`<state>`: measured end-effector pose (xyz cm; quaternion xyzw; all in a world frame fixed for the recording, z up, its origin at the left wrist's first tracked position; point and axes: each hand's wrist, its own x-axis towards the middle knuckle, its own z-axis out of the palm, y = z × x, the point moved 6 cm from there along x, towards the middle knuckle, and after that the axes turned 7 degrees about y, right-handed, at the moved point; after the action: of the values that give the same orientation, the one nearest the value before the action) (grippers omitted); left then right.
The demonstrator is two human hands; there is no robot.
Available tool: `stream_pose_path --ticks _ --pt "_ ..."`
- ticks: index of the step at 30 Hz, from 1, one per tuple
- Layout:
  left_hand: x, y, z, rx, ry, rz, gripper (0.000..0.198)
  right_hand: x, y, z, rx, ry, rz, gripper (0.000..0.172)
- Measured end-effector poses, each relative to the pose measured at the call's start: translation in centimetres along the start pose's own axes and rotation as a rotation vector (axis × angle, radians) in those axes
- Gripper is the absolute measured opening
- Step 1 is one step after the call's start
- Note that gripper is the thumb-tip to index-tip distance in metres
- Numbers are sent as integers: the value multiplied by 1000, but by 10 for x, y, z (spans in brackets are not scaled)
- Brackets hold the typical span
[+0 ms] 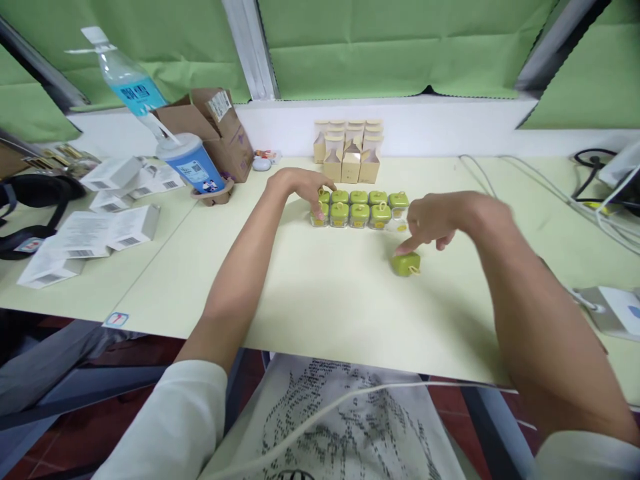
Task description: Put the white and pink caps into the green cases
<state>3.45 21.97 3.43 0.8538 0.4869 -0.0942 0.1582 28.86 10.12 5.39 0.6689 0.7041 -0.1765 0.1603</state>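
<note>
Two rows of small clear jars with green looped lids stand close together at the table's middle, one lidded jar (pixel 359 215) among them. At their left end my left hand (pixel 306 187) rests with thumb and fingers apart, touching the end jars. The jar at the front right corner (pixel 399 223) appears to have no lid on it. A green lid (pixel 406 265) with a pale loop lies on the table nearer to me. My right hand (pixel 430 221) touches this lid with its outstretched index finger; the other fingers are partly curled and hold nothing visible.
Small open cartons (pixel 351 160) stand behind the jars. To the left are a brown box (pixel 233 143), a blue cup (pixel 193 167), a bottle (pixel 131 83), white boxes (pixel 85 233) and headphones (pixel 43 200). Cables (pixel 550 183) and a white device (pixel 615 310) lie at right.
</note>
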Motion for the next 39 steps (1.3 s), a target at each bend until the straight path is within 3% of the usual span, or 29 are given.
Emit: stream_pose_path --ticks 3,6,9,13,16,23,30,39 --pt "-4 3 -1 10 -8 -5 136 -11 -34 22 -58 -130 -73 32" --pt "-9 7 -2 16 -16 -16 132 -9 -40 23 -83 -108 -124 22" --pt "-9 7 -2 16 -13 -21 131 -1 -17 1 20 21 -210 31" --pt "-6 5 -2 36 -15 -27 133 11 28 -40 61 360 -252 49" --pt "-6 4 -1 34 -14 -19 138 21 39 -48 42 470 -294 49" --pt "-3 0 -1 -14 19 -8 138 41 25 -30 48 404 -389 48" --pt "1 -5 0 -21 26 -8 141 50 25 -22 63 350 -371 57" --pt "1 -6 0 -1 23 -6 139 56 24 -18 64 366 -373 55"
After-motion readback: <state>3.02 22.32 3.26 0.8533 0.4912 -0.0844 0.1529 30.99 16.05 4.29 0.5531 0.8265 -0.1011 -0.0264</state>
